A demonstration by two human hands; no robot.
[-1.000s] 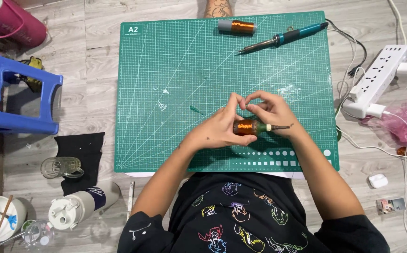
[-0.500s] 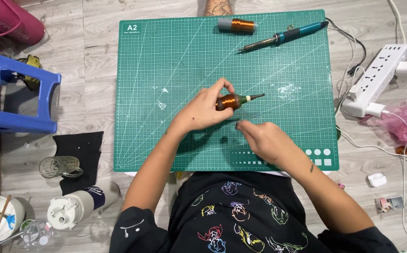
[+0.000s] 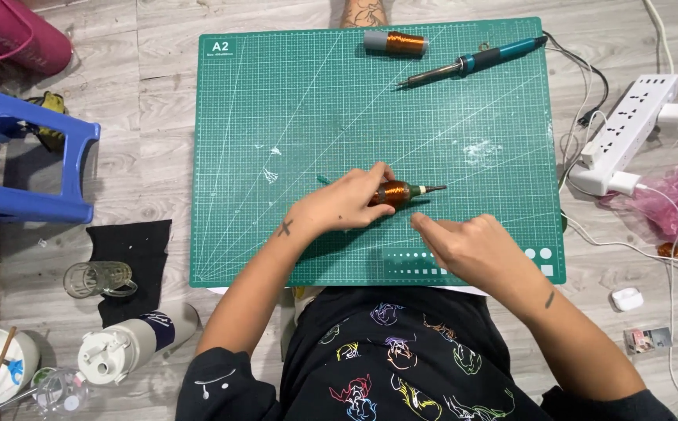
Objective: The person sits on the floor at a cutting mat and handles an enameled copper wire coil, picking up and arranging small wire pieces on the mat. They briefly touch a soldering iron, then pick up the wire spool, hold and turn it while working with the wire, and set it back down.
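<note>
From the head camera, the left hand [image 3: 339,206] is clenched around a copper-wound coil [image 3: 392,192] on a rod, held low over the middle of the green cutting mat [image 3: 276,117]. The right hand [image 3: 471,245] rests just beside it, loose and holding nothing. A soldering iron [image 3: 471,62] and a second spool [image 3: 395,41] lie at the mat's far edge.

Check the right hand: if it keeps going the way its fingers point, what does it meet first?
Likely the copper-wound coil held by the left hand: the right hand points up-left toward it, across bare cutting mat. Height unclear.
</note>
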